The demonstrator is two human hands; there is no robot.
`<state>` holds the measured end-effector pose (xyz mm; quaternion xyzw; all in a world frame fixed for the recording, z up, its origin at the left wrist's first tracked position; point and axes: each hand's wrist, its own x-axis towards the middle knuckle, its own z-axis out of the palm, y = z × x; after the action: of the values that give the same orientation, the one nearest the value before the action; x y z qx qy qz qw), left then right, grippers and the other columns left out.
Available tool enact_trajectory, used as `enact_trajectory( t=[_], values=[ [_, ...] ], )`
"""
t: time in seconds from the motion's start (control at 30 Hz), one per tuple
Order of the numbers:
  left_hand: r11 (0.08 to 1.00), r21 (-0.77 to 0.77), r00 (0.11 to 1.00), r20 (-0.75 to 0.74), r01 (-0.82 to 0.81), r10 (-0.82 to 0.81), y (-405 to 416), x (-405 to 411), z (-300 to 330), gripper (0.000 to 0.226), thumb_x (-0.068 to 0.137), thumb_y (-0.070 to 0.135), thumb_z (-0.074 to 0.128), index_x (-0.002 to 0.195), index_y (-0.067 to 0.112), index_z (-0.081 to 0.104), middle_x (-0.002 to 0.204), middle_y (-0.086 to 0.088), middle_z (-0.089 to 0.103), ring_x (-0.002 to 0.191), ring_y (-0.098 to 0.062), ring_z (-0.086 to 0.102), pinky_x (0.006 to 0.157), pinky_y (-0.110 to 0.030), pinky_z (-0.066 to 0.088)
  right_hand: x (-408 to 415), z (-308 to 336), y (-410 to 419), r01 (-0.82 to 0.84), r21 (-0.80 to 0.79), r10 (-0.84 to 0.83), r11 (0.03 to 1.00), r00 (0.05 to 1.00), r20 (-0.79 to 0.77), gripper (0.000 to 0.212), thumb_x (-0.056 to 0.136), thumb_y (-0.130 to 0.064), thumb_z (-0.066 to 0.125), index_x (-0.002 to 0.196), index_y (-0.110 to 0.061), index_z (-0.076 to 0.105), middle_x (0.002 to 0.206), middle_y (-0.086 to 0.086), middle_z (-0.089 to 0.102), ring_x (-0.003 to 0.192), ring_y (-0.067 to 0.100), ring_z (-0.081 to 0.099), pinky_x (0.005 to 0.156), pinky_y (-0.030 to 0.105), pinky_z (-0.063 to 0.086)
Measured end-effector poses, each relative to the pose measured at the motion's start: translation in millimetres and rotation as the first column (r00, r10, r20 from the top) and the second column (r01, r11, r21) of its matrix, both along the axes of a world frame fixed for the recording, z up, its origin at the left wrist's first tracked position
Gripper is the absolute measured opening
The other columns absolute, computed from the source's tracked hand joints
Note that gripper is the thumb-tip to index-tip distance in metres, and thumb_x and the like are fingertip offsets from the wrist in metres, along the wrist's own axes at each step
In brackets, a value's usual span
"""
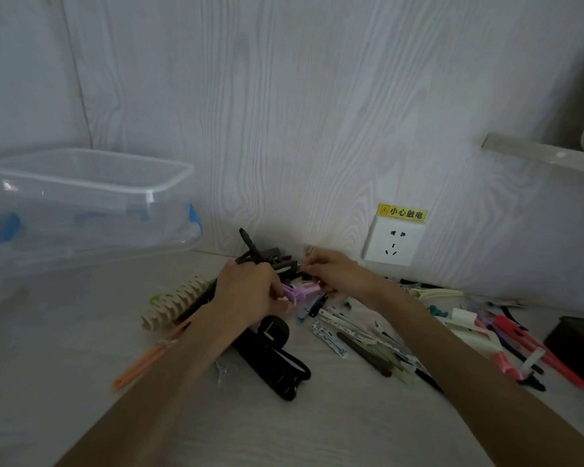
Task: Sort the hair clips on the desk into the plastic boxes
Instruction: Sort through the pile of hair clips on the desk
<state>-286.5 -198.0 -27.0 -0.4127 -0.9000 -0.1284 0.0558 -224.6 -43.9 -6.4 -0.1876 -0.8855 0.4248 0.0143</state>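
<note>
While both hands dig in the far pile, left hand (246,291) pinches a purple clip (292,293) — lift it free slowly; right hand (331,271) fingers curl, hold unclear — then carry to boxes (88,203) at left.

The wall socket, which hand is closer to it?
Right. The right hand is among the clips just below and left of the wall socket, not touching it. The left hand is farther left, holding a purple clip.

Pale woodgrain wall (317,112), white socket (393,242), dim light.
</note>
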Motion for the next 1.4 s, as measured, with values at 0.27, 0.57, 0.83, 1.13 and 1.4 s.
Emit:
enact_trajectory(
  t=[0.27, 0.57, 0.83, 1.13, 1.4],
  values=[
    [0.982, 0.189, 0.947, 0.315, -0.005, -0.056, -50, -25, 34, 0.024, 0.079, 0.024, 0.072, 0.102, 0.028, 0.064, 0.101, 0.007, 0.063, 0.090, -0.008, 0.060, 0.086, -0.029, 0.049, -24, 1, -19, -0.051, 0.326, 0.015, 0.944, 0.994, 0.111, 0.024, 0.081, -0.024, 0.069, 0.094, -0.003, 0.070, 0.068, 0.003, 0.060, 0.054, 0.008, 0.054, 0.046, 0.015, 0.043],
    [0.982, 0.045, 0.891, 0.415, 0.185, -0.187, -75, -11, 52, 0.020, 0.087, 0.025, 0.064, 0.106, 0.029, 0.067, 0.115, 0.004, 0.066, 0.105, -0.005, 0.059, 0.098, -0.033, 0.048, -15, -1, -23, -0.090, 0.395, 0.062, 0.914, 0.995, 0.084, 0.027, 0.080, -0.015, 0.068, 0.106, -0.007, 0.071, 0.080, 0.003, 0.066, 0.071, 0.013, 0.056, 0.059, 0.015, 0.044],
    [0.976, 0.164, 0.920, 0.342, 0.142, -0.192, -38, 26, 59, 0.022, 0.085, 0.026, 0.065, 0.107, 0.027, 0.068, 0.108, 0.004, 0.069, 0.102, -0.008, 0.062, 0.096, -0.035, 0.049, 67, 4, 8, 0.056, -0.780, -0.312, 0.623, 0.932, -0.183, 0.014, 0.081, -0.005, 0.069, 0.094, -0.008, 0.072, 0.070, 0.001, 0.068, 0.046, 0.001, 0.054, 0.049, 0.008, 0.049],
    [0.909, 0.350, 0.767, 0.512, 0.225, -0.387, 80, 121, 56, 0.029, 0.091, 0.020, 0.058, 0.117, 0.009, 0.062, 0.103, -0.007, 0.069, 0.086, -0.016, 0.066, 0.077, -0.024, 0.049, 219, 17, 65, 0.161, -0.734, -0.420, 0.660, 0.889, -0.182, 0.017, 0.096, -0.018, 0.048, 0.084, -0.013, 0.058, 0.064, -0.003, 0.050, 0.038, 0.001, 0.035, 0.032, 0.012, 0.024],
    [0.783, 0.525, 0.587, 0.535, 0.333, -0.608, 212, 249, 43, 0.031, 0.086, 0.011, 0.064, 0.116, 0.008, 0.063, 0.117, -0.013, 0.065, 0.108, -0.024, 0.061, 0.094, -0.034, 0.048, 343, 31, 150, 0.731, -0.223, -0.764, 0.644, 0.607, -0.218, 0.010, 0.094, -0.010, 0.048, 0.092, -0.017, 0.055, 0.068, 0.002, 0.049, 0.057, 0.012, 0.043, 0.040, 0.015, 0.038]
  ],
)
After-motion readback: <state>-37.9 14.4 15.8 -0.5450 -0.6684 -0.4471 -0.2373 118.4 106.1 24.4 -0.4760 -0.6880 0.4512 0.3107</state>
